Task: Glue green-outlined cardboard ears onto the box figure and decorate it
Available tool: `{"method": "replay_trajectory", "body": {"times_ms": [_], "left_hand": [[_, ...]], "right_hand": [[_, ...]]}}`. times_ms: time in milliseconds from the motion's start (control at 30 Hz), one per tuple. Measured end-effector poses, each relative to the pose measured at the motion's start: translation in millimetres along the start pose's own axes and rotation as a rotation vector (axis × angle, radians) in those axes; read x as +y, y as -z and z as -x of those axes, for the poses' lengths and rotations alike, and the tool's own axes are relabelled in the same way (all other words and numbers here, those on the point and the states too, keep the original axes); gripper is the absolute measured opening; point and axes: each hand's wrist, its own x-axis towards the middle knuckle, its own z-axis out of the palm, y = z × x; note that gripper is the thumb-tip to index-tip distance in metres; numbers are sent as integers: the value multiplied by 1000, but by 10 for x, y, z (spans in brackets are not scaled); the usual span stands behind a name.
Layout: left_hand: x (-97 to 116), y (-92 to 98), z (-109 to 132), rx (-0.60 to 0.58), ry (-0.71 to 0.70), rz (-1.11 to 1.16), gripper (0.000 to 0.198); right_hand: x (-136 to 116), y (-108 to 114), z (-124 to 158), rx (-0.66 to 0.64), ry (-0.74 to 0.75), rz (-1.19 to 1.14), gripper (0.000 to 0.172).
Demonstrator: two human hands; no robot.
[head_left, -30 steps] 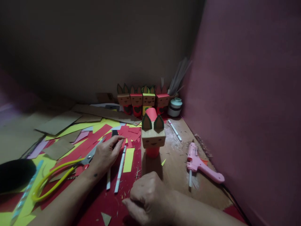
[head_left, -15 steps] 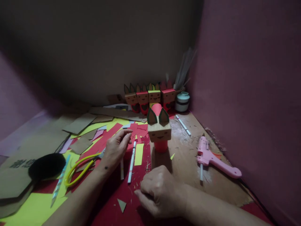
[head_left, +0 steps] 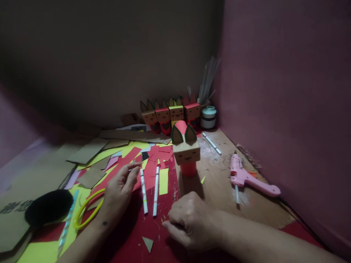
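**Paper scraps (head_left: 150,168) littered a red tabletop (head_left: 128,233)**

A brown board (head_left: 214,186) covered its right part, bearing a pink glue gun (head_left: 241,178) near the right edge and a lone marker (head_left: 211,143) farther back. A box-headed figure (head_left: 187,150) stood beside the board's left edge. Four smaller-looking figures (head_left: 163,116) lined the far edge, with a lidded pot (head_left: 208,122) at the far right corner. Cardboard sheets (head_left: 89,150) spread leftward. Two white markers (head_left: 144,195), a yellow strip (head_left: 163,181) and a cardboard triangle (head_left: 148,243) lay on the red, the triangle toward the near edge.

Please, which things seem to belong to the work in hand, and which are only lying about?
Likely the work: pens and scissors by the left hand; front figure before the right hand; glue gun.
Likely lying about: paper scraps; jar; cardboard triangle.
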Motion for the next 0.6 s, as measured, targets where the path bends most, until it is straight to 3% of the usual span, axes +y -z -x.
{"method": "replay_trajectory", "body": {"times_ms": [200, 600], "left_hand": [[-53, 12, 1, 17, -11, 2, 40], [145, 31, 53, 73, 31, 40, 38]], "right_hand": [[14, -10, 8, -16, -49, 18, 37], [-4, 26, 14, 6, -21, -19, 35]]}}
